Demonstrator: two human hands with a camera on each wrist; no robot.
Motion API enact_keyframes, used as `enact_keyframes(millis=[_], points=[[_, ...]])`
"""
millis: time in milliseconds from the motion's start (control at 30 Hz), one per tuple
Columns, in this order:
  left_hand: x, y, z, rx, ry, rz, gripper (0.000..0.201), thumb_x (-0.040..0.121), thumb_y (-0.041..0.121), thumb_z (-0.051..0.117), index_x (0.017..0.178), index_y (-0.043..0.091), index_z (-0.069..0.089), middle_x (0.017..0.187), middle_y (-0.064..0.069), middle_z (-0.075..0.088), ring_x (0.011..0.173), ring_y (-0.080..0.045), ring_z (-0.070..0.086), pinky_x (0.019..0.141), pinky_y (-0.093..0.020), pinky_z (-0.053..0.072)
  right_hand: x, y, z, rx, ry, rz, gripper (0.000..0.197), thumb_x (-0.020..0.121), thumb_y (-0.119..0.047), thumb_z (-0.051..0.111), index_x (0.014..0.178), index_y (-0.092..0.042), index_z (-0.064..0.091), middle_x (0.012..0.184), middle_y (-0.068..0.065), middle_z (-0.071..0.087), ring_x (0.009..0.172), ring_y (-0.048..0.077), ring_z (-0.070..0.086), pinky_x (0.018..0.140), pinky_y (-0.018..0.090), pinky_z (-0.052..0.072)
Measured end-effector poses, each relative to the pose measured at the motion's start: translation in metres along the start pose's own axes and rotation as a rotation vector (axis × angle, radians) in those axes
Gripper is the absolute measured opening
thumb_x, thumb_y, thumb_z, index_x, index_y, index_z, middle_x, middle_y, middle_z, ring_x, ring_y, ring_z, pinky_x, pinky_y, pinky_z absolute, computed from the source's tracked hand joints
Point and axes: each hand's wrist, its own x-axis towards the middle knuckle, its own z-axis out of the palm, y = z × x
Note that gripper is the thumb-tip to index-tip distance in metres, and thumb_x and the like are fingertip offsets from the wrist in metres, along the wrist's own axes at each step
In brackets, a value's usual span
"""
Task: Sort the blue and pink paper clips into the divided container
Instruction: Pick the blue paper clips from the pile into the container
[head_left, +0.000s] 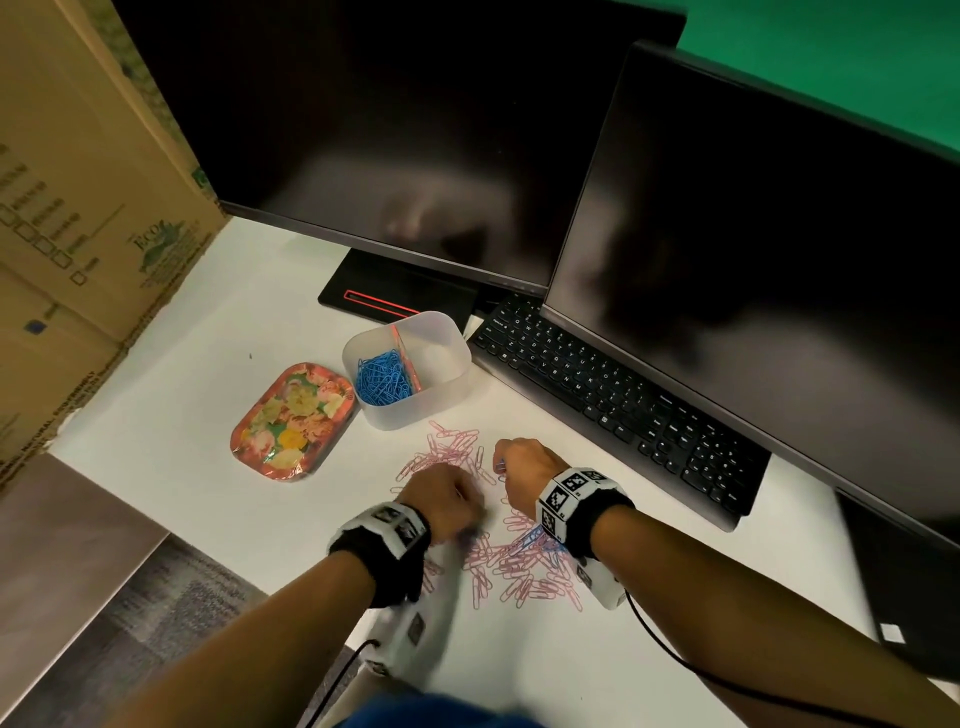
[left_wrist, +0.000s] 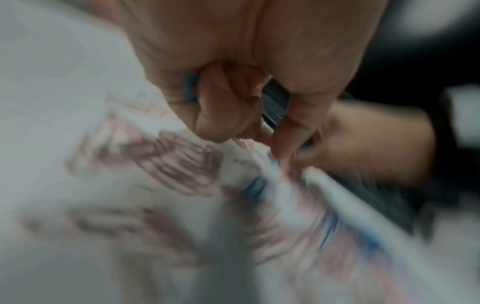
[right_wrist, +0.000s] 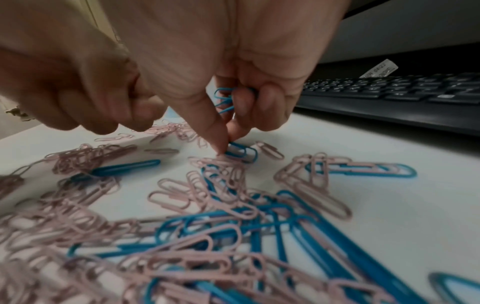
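Blue clips (right_wrist: 225, 100) bunched in right hand (right_wrist: 233, 67), fingers (right_wrist: 218, 133) pinching another off the bench (head_left: 519, 654) to batch trips; left hand (head_left: 444, 499) curled, blue clip (left_wrist: 190, 87) tucked inside.

The head view looks steeply down from above the tabletop (head_left: 218, 322), facing the monitors at 12 o'clock. Each wrist view sits close under its palm, low over the scattered paper clips (right_wrist: 197, 205), which all three views share.
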Motion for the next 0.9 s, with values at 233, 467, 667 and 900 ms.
enact_keyframes(millis=[233, 467, 667, 900], points=[[0.000, 0.000, 0.016, 0.434, 0.048, 0.101, 0.016, 0.076, 0.018, 0.064, 0.090, 0.021, 0.070, 0.097, -0.001, 0.068, 0.088, -0.021, 0.062, 0.072, -0.026, 0.048, 0.004, 0.002, 0.004, 0.042, 0.052, 0.013, 0.029, 0.089, -0.008, 0.053, 0.114, -0.020, 0.060, 0.122, 0.003, 0.052, 0.109, 0.026, 0.057, 0.091, 0.034, 0.050], [-0.003, 0.001, -0.012, -0.244, 0.137, 0.071, 0.005, 0.079, 0.014, 0.069, 0.076, 0.016, 0.074, 0.076, 0.003, 0.072, 0.064, -0.005, 0.061, 0.063, -0.018, 0.046, 0.004, 0.003, -0.025, 0.499, 0.273, -0.022, 0.017, 0.092, -0.015, 0.055, 0.093, -0.012, 0.072, 0.098, 0.004, 0.070, 0.085, 0.016, 0.060, 0.072, 0.017, 0.042], [-0.009, 0.010, -0.065, -0.871, 0.089, 0.011, 0.008, 0.088, 0.005, 0.061, 0.092, 0.007, 0.067, 0.076, -0.009, 0.061, 0.040, -0.008, 0.028, 0.041, -0.015, 0.024, 0.016, -0.032, -0.056, 1.083, 0.145, -0.087, 0.018, 0.094, -0.007, 0.055, 0.078, -0.012, 0.063, 0.072, 0.006, 0.062, 0.051, 0.004, 0.051, 0.045, 0.011, 0.039], [-0.006, 0.024, -0.122, -1.076, 0.212, 0.031, 0.018, 0.094, 0.005, 0.048, 0.105, 0.004, 0.062, 0.074, -0.009, 0.062, 0.055, -0.013, 0.059, 0.049, -0.022, 0.053, 0.028, -0.091, -0.084, 1.397, -0.011, -0.067, 0.023, 0.095, 0.003, 0.049, 0.075, -0.005, 0.057, 0.054, 0.007, 0.062, 0.043, 0.013, 0.060, 0.043, 0.024, 0.052]])
